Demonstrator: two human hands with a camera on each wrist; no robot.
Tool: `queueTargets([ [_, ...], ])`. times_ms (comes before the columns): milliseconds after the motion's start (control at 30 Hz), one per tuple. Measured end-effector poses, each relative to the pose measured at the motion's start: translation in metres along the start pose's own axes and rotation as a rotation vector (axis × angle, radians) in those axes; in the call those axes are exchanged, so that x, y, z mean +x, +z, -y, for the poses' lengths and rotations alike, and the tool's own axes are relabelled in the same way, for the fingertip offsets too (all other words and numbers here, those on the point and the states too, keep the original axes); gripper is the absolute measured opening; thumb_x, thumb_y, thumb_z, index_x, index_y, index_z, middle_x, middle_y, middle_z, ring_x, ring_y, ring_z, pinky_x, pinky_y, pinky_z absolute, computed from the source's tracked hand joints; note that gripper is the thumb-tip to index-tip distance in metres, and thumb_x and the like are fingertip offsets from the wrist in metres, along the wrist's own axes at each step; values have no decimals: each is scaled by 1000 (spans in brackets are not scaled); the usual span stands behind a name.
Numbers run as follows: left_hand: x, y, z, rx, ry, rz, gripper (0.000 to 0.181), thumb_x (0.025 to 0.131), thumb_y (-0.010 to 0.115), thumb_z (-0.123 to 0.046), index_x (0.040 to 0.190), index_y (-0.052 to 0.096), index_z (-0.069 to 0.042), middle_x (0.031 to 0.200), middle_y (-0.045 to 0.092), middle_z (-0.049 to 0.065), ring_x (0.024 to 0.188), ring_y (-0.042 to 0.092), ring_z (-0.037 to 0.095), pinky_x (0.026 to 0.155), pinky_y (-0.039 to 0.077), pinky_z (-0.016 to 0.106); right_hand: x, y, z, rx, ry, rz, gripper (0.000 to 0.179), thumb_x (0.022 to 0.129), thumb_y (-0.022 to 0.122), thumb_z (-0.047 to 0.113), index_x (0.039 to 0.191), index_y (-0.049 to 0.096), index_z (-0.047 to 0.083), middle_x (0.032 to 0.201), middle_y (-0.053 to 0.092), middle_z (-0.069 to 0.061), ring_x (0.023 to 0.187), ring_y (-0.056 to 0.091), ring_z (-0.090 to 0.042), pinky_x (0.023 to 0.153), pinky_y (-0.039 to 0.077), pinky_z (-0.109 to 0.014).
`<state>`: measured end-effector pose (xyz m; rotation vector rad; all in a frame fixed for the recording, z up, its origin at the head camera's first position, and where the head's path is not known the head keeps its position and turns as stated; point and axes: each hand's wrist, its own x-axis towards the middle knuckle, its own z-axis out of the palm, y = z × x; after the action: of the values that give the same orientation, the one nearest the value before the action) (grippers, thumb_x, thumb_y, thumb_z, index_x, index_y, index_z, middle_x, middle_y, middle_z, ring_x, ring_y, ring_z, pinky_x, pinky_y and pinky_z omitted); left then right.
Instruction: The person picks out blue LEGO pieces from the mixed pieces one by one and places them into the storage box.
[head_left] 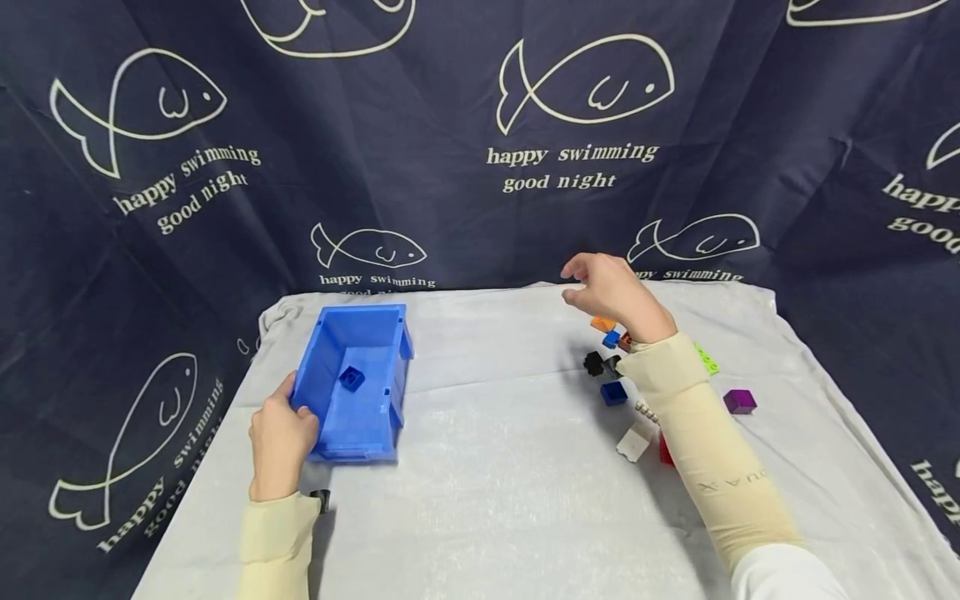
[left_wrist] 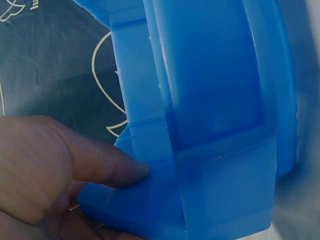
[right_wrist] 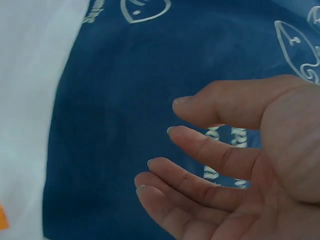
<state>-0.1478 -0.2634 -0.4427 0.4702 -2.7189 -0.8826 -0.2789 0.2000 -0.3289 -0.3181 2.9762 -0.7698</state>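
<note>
My left hand (head_left: 281,432) grips the near left side of a blue plastic bin (head_left: 396,375) on the table. In the left wrist view its thumb (left_wrist: 117,167) lies against the bin wall, and the other fingers are mostly hidden. A dark blue toy brick (head_left: 352,378) lies inside the bin. My right hand (head_left: 611,292) is raised over the far side of the table, holding nothing. The right wrist view shows its fingers (right_wrist: 225,155) loosely bent and apart. Below it lie an orange brick (head_left: 602,324), a small blue brick (head_left: 611,339) and a black brick (head_left: 593,363).
Nearer on the white cloth (head_left: 495,483) lie a blue brick (head_left: 613,393), a white piece (head_left: 634,442) and a red brick (head_left: 666,451), partly behind the right sleeve. Beyond the arm are a green brick (head_left: 707,360) and a purple block (head_left: 740,402). A black piece (head_left: 321,500) sits by the left wrist.
</note>
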Motion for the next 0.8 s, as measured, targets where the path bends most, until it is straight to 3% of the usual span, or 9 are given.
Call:
queueTargets([
  [467,-1,0,-1,-2,8,-11,61,89,49,-1,149,52,0,137,56,37,119,55,64,96,41,72,4,19,-54,-83,56,59,36,90,65,12,123,69,1,129,63,-26,114,59,-38,97,48,-55],
  [567,0,0,-1,0,9,-9,61,89,49,-1,150,51,0,138,56,38,119,54,64,96,41,72,4,23,-65,-77,89,84,38,90,65,12,126,67,1,131,61,-26,95,65,-35,83,54,-50],
  [700,1,1,0,4,2,-1,62,89,49,-1,150,50,0,139,55,37,121,54,64,97,40,72,4,31,-79,-65,122,132,36,92,66,13,126,66,1,123,63,-22,60,65,-26,64,53,-39],
  [800,1,1,0,5,0,-2,62,88,49,-1,150,50,0,139,55,37,120,54,64,97,41,72,6,36,-88,-68,137,165,33,92,67,13,122,66,0,108,68,-19,53,63,-23,59,51,-34],
])
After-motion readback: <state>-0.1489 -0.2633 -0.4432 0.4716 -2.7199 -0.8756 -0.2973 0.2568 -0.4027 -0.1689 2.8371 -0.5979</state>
